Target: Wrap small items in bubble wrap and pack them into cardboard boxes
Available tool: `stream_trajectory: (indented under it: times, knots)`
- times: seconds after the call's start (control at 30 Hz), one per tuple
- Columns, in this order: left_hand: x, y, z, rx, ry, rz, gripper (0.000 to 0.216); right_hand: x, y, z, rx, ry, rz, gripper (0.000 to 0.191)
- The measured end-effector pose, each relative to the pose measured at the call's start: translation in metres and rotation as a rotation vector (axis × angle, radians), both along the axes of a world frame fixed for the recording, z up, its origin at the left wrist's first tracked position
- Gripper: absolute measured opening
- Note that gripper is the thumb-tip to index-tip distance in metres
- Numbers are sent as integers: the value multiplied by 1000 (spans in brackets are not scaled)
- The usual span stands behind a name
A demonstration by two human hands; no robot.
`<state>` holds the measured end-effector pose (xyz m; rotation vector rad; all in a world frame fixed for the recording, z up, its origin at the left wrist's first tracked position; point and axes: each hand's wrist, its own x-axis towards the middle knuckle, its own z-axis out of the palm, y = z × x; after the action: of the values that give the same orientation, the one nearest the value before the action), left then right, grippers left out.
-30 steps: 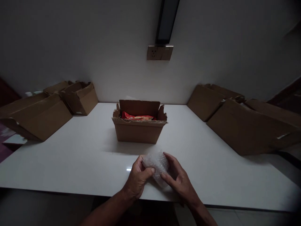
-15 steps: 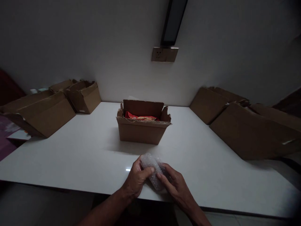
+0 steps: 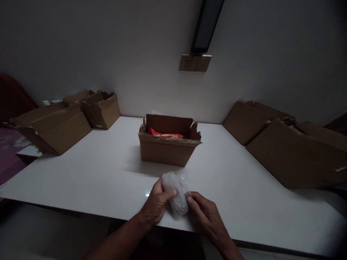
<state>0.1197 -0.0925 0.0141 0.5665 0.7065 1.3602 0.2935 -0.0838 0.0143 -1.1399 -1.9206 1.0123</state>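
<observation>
At the near edge of the white surface [image 3: 94, 180], a left hand [image 3: 157, 204] and a right hand [image 3: 206, 215] share a small bubble-wrap bundle [image 3: 176, 193]. The left grip closes round its side, and the right grip pinches its lower end. It looks light, soft and probably slick, so it is best held round the middle. Its contents are hidden. Farther off, an open cardboard box [image 3: 168, 153] shows only a strip of red packet [image 3: 162, 134]. At far right, dim flattened cartons [image 3: 292, 159] are hard to make out.
</observation>
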Motion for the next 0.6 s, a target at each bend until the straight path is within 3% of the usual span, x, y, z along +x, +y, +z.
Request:
stream_trajectory:
  times: [0.17,0.37,0.5,0.6]
  knots:
    - [0,-3,-2,-43,15,-45,42,-6,0,3,91,0,-49,30]
    - [-2,-5,-3,-61,9,-42,44,-12,-1,5,87,-1,-30,33]
    - [-5,-4,-2,-55,8,54,57,-12,-1,-2,145,-27,-65,29]
    - [-7,-2,-2,-97,25,145,74,-11,-1,-8,290,-42,-91,22]
